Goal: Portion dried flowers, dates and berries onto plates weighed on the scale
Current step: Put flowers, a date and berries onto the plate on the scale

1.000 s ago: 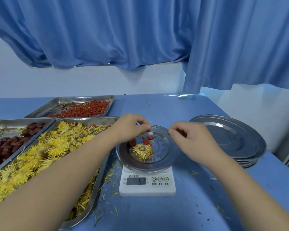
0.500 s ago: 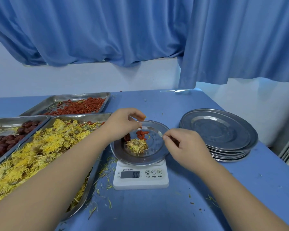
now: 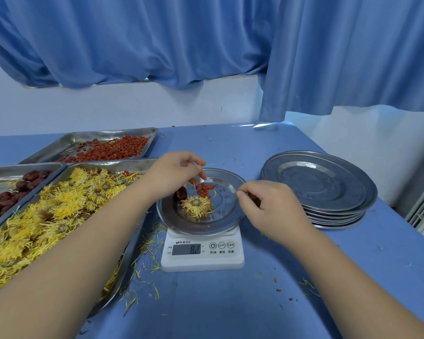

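While your left hand (image 3: 176, 172) pinches berries (image 3: 202, 176) above the plate (image 3: 225, 210) at its 11 o'clock rim, the berry pile (image 3: 204, 188) lies just below your fingertips, toward 5 o'clock. The plate sits on the scale (image 3: 202, 258); your right hand (image 3: 272, 206), fingers curled, pinches its 3 o'clock rim.

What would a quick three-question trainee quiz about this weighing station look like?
1. True or false: the plate on the scale holds one dried flower.
2. What does the left hand pinch above that plate? A dates, B red berries, C a spoon.
3. Fill in: the stack of spare plates stands on the scale's ____ side.
Key: 1 true; 2 B; 3 right.
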{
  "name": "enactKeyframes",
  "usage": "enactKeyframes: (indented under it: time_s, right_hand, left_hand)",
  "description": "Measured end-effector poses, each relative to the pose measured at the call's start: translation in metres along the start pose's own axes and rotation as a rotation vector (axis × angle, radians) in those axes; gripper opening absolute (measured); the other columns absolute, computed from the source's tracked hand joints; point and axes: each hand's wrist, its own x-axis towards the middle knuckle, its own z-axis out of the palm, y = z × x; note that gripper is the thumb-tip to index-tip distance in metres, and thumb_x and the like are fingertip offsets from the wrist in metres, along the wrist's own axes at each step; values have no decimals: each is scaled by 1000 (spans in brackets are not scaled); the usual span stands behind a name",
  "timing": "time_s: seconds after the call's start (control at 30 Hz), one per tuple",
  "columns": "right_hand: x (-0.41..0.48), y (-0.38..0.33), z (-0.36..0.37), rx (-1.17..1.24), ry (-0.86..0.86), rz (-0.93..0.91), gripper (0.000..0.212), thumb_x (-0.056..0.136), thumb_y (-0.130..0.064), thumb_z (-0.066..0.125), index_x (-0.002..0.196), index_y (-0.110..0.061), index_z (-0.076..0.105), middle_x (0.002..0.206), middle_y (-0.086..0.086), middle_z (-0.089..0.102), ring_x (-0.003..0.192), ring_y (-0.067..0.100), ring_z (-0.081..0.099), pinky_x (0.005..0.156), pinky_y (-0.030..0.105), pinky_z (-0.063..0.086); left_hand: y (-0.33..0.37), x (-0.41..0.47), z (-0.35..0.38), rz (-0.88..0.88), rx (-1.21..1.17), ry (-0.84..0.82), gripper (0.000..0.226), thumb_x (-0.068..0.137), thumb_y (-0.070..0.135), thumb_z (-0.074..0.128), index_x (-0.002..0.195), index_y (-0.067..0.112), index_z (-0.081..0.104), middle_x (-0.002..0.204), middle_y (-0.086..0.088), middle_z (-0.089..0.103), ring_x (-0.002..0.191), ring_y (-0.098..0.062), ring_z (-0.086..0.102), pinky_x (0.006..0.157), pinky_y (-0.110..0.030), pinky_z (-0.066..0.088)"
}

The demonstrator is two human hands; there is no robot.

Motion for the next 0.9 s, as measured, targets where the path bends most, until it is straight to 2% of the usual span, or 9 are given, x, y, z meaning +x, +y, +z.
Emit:
enactKeyframes:
  time_s: [0.1,0.23,0.4,0.57,0.63,0.77,0.9]
  right_hand:
    - [0,1,1,2,-9,8,15,90,-24,56,80,-19,66,61,-10,56,62,15,53,61,35,48]
    - [0,1,2,8,-27,19,16,90,-25,55,81,-19,66,63,-8,58,64,17,55,63,36,49]
    - [1,2,-1,4,-27,26,17,91,-26,54,81,-20,66,62,-7,59,64,16,55,63,36,49]
    - [1,3,1,-2,-11,66,25,92,-31,52,74,-18,62,54,-6,53,58,18,54,58,35,48]
    - [0,4,4,-8,-7,101,30,92,-36,51,71,-17,59,51,-5,51,55,19,53,55,34,47]
    - [1,7,8,-24,-47,202,27,90,-40,51,71,-21,52,54,-6,53,56,19,55,55,33,48]
    - [1,9,14,-81,-74,292,26,88,-38,52,69,-22,46,62,-3,56,62,21,56,58,33,47]
  left_hand:
    - [-2,-1,-2,-24,-55,27,15,90,13,64,97,25,69,84,7,73,71,-2,68,69,-23,53]
    - [-1,-6,0,-72,-188,-14,23,88,5,65,102,23,69,102,0,70,89,-13,70,83,-31,59]
    - [7,-16,0,-133,-459,-38,15,97,15,56,106,15,68,107,-5,73,95,-23,69,89,-37,53]
    - [3,-33,-6,-106,-511,5,19,97,18,54,109,15,69,112,-5,73,103,-27,69,92,-40,52]
    - [-3,-40,-10,-90,-568,32,19,97,18,55,107,17,71,111,-6,73,102,-28,70,88,-40,53]
    - [-17,-52,-22,-44,-700,78,19,96,22,56,98,23,75,108,-5,73,92,-24,71,71,-29,54]
    - [-27,-57,-32,-71,-828,153,18,94,22,54,95,22,71,98,-3,71,77,-18,67,65,-26,51]
